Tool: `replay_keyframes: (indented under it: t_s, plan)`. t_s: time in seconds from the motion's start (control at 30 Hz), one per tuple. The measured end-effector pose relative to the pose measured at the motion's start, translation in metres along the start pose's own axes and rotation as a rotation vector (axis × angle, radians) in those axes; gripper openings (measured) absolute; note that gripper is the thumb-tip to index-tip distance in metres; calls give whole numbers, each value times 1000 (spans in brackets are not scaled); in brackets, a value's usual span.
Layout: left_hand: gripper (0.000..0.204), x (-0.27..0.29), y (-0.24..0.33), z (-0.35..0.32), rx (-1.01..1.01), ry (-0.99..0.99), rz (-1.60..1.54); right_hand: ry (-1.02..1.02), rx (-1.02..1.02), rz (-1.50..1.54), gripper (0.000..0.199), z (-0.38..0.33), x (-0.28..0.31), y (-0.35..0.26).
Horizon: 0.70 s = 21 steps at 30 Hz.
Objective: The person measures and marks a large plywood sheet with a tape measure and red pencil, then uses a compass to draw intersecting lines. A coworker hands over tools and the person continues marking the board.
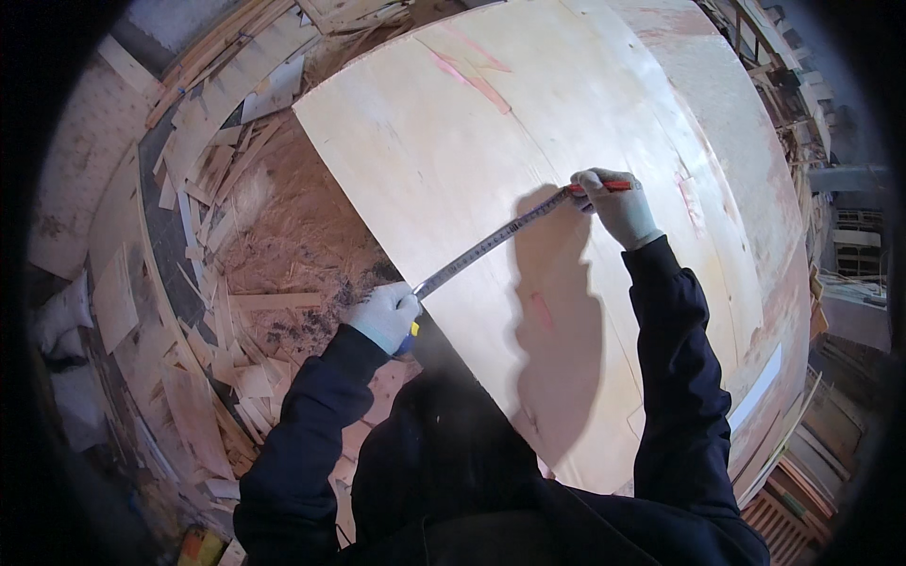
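Here | two hands (382,318) (625,209) (gloved) | one tape measure (495,239) | one red pencil (617,186)

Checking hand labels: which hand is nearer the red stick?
Right. The right hand grips the red stick; the left hand is farther off, at the other end of the tape blade, by the edge of the board.

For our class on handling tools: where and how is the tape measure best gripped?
Probably by its blue-and-yellow case, coming from the left, where the left hand is: the thin blade extends rightward over the plywood sheet, offering less to grasp.
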<state>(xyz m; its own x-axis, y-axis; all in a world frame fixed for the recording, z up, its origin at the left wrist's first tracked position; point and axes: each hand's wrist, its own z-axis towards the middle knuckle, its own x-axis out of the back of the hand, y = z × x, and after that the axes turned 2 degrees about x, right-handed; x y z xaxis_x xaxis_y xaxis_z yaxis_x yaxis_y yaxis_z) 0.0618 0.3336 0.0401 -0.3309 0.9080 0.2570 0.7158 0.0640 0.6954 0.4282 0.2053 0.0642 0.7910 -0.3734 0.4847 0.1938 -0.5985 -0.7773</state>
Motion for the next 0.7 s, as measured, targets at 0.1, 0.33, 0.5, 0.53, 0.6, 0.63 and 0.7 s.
replay_keyframes:
  t_s: [0.1, 0.33, 0.5, 0.53, 0.6, 0.63, 0.7]
  plan:
    - [24, 2, 7, -3, 92, -71, -125, 26, -28, 10, 31, 1, -2, -5]
    - [27, 9, 15, -9, 36, -19, 46, 22, 45, -55, 31, 2, 1, -15]
    - [29, 12, 16, -9, -27, -7, 114, 0, 25, -43, 30, 1, 5, -21]
    - [30, 12, 16, -10, -1, 5, 128, 4, 24, -74, 30, 1, 6, -22]
    - [30, 12, 16, -8, -15, 3, 128, 4, 32, -68, 30, 1, 7, -25]
    - [30, 12, 16, -8, -23, 5, 128, -1, 36, -61, 30, 1, 8, -27]
    - [29, 12, 17, -8, -21, 2, 112, -21, 32, -142, 31, 0, 10, -29]
